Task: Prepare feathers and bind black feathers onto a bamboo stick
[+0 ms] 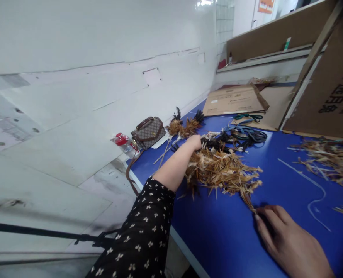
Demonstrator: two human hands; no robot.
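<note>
My right hand [290, 237], at the lower right, is closed, its thumb and forefinger pinching the tip of a tuft of brown feathers [248, 199]. That tuft joins a pile of golden-brown feathers [218, 168] spread over the blue table [223, 227]. My left hand [194, 143] reaches across to the far side of this pile, against some black feathers [218, 143]. Its fingers are hidden behind the back of the hand, so its grip does not show. Beyond it lie feather bunches with brown fluff and black tips [183, 126].
A handbag [148, 133] and a red-capped bottle [125, 143] stand by the wall. Dark ribbons [251, 133] lie near flattened cardboard [235, 99]. More loose feathers [330, 156] and a thin pale string [319, 189] are at right. A cardboard panel [322, 88] rises behind.
</note>
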